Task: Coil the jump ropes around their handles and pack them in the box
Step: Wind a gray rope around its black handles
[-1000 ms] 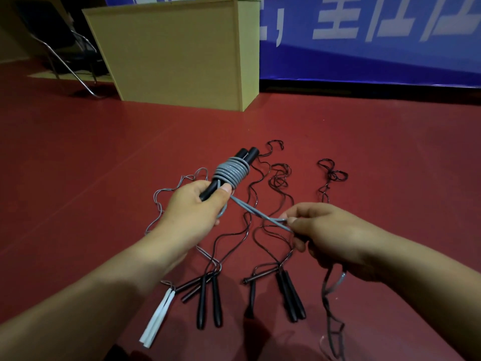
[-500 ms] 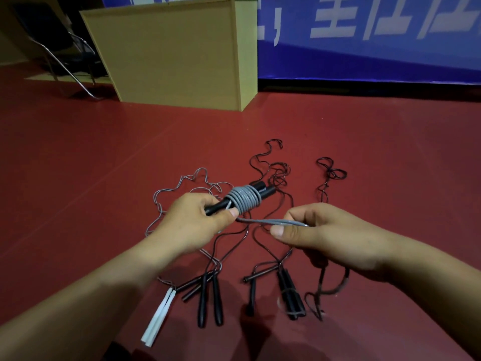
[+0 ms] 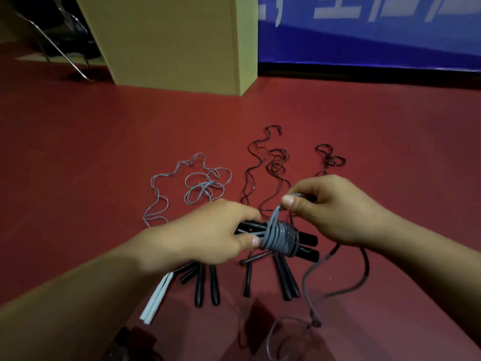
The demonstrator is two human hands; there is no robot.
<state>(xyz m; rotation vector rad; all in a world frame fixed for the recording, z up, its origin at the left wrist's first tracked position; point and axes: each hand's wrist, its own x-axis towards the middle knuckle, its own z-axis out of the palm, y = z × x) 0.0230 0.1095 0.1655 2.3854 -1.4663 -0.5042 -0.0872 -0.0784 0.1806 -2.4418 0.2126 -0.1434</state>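
Left hand [image 3: 208,235]: grips paired black handles [image 3: 307,246], thumb on the coil.
Right hand [image 3: 328,207]: pinches grey rope [image 3: 279,237] above the coil.
Other ropes [image 3: 276,165]: loose on the floor [image 3: 78,157].
Box [image 3: 169,40]: beyond, on the floor.

We're over the red floor [image 3: 78,152]. Our left hand [image 3: 208,233] grips two black handles [image 3: 307,244] wrapped in grey coils [image 3: 281,238]. Our right hand [image 3: 325,204] pinches the grey cord [image 3: 274,217] just above the coils. Loose ropes [image 3: 260,173] lie beyond, a box [image 3: 169,40] farther back, a blue banner [image 3: 377,35] behind.
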